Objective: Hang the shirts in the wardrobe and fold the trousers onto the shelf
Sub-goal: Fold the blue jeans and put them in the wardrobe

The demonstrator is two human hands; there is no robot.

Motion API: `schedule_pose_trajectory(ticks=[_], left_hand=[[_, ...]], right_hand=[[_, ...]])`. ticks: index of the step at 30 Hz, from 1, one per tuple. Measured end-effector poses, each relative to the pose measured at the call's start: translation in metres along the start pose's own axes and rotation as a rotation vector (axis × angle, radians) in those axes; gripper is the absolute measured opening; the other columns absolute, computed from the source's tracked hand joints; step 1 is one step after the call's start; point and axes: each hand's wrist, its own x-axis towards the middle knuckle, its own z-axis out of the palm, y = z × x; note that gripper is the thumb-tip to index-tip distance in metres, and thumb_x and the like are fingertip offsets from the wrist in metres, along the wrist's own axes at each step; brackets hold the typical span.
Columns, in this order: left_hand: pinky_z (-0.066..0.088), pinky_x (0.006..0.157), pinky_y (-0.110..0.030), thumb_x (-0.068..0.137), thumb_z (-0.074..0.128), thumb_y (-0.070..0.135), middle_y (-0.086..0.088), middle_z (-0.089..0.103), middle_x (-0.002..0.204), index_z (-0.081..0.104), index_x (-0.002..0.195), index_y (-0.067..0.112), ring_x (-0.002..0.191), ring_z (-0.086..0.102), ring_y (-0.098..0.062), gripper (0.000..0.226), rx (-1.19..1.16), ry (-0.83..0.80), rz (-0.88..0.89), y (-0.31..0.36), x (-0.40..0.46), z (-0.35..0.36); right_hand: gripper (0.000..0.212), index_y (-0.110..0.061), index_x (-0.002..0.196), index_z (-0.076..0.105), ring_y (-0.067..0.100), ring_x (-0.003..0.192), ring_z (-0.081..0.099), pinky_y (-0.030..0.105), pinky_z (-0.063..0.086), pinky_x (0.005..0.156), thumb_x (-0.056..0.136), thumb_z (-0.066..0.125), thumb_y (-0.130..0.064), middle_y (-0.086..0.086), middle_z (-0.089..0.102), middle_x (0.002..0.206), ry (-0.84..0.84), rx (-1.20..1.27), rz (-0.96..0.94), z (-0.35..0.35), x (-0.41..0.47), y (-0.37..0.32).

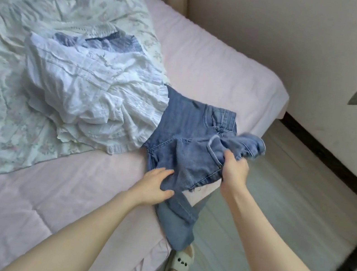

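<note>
At the bed's (89, 203) near edge, you hold the blue denim trousers (186, 141), their waistband pointing toward the far corner of the bed and a leg trailing over the edge toward the floor, the long axis running roughly along that line. Your right hand (234, 169) grips bunched denim near the waistband, fingers curled round it. Your left hand (155, 185) pinches the fabric at the hem side, thumb beneath. A white shirt (89, 95) lies on the bed, overlapping the trousers' far side.
</note>
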Motion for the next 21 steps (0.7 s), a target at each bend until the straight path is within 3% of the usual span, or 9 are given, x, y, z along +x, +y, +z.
schedule_pose_trajectory(ticks=[3,8,12,15,16,19,21], left_hand=[[0.026,0.1,-0.018,0.091,0.055,0.018,-0.005,0.038,0.147,0.038,0.141,0.011,0.134,0.035,-0.016,0.053,-0.27,0.107,-0.019,0.011,-0.025,-0.028],[0.036,0.09,-0.023,0.097,0.046,0.02,-0.007,0.046,0.139,0.041,0.137,0.008,0.114,0.048,-0.017,0.043,-0.488,0.309,0.031,0.022,-0.079,-0.099],[0.042,0.081,-0.021,0.098,0.045,0.028,-0.005,0.052,0.13,0.045,0.132,0.011,0.103,0.049,-0.012,0.038,-0.58,0.501,0.128,0.028,-0.13,-0.169],[0.044,0.097,-0.04,0.097,0.046,0.029,-0.012,0.051,0.132,0.042,0.134,0.006,0.113,0.053,-0.027,0.044,-0.717,0.617,0.207,0.046,-0.166,-0.225],[0.042,0.099,-0.039,0.097,0.047,0.028,-0.016,0.05,0.132,0.041,0.134,0.003,0.116,0.051,-0.03,0.044,-0.73,0.688,0.245,0.054,-0.178,-0.242],[0.037,0.1,-0.035,0.097,0.047,0.026,-0.017,0.046,0.136,0.04,0.135,0.004,0.122,0.046,-0.03,0.044,-0.784,0.875,0.364,0.077,-0.216,-0.289],[0.033,0.1,-0.03,0.096,0.048,0.026,-0.014,0.042,0.139,0.038,0.136,0.006,0.126,0.042,-0.026,0.045,-0.854,0.95,0.461,0.088,-0.243,-0.321]], right_hand=[[0.005,-0.025,0.096,0.054,-0.003,0.077,0.052,0.018,0.041,0.062,0.094,0.049,-0.023,-0.016,0.056,0.084,-0.174,-0.206,-0.365,0.016,-0.047,-0.058],[0.012,-0.016,0.089,0.053,0.001,0.068,0.047,0.012,0.036,0.053,0.096,0.048,-0.024,-0.008,0.054,0.077,-0.393,-0.558,-0.778,0.037,-0.141,-0.139],[0.014,-0.003,0.096,0.061,0.011,0.079,0.052,0.021,0.042,0.071,0.094,0.051,-0.012,0.002,0.059,0.088,-0.412,-0.551,-0.95,0.052,-0.227,-0.209],[0.012,-0.002,0.096,0.062,0.025,0.092,0.062,0.041,0.048,0.087,0.093,0.053,-0.008,0.014,0.067,0.097,-0.44,-0.555,-1.054,0.058,-0.287,-0.268],[0.012,-0.002,0.096,0.062,0.032,0.096,0.063,0.044,0.048,0.088,0.093,0.053,-0.008,0.018,0.068,0.101,-0.449,-0.564,-1.107,0.059,-0.309,-0.288],[0.009,-0.011,0.092,0.062,0.029,0.084,0.062,0.025,0.05,0.072,0.092,0.053,-0.01,0.011,0.068,0.091,-0.447,-0.681,-1.304,0.06,-0.365,-0.338],[0.009,-0.011,0.087,0.062,0.033,0.072,0.056,0.026,0.048,0.06,0.092,0.054,-0.012,0.012,0.066,0.083,-0.377,-0.73,-1.411,0.06,-0.396,-0.366]])
